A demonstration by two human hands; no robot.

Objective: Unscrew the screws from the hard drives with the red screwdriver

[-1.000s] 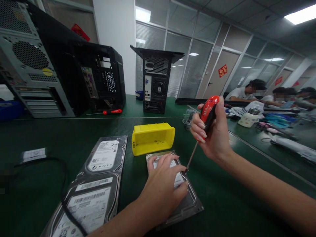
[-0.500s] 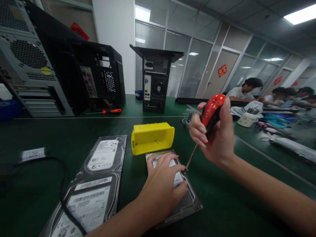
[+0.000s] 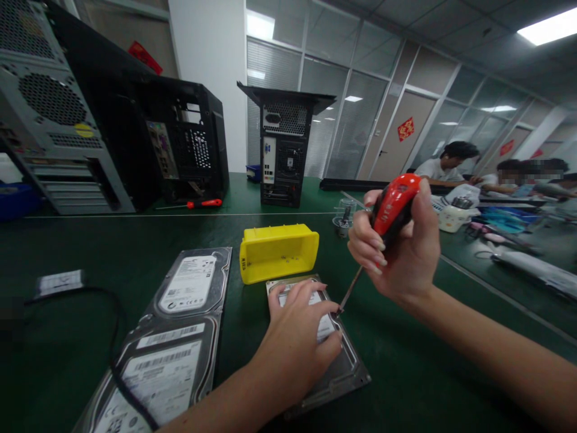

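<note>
My left hand (image 3: 295, 343) lies flat, fingers spread, on a silver hard drive (image 3: 342, 373) on the green table mat. My right hand (image 3: 401, 252) is wrapped round the red and black handle of a screwdriver (image 3: 391, 210). Its thin shaft slants down to the left, and the tip rests on the drive's right edge, just beside my left fingertips. A yellow plastic bin (image 3: 278, 251) with small screws inside stands right behind the drive.
Two more hard drives (image 3: 192, 285) (image 3: 157, 376) lie to the left, with a black cable (image 3: 115, 337) across the nearer one. Open computer cases (image 3: 283, 147) (image 3: 189, 141) (image 3: 49, 114) stand at the back, a second red screwdriver (image 3: 202, 203) before them. People sit at the far right.
My right hand has tilted the screwdriver handle to the right and shifted its grip, with the tip staying on the same spot. My left hand has not moved.
</note>
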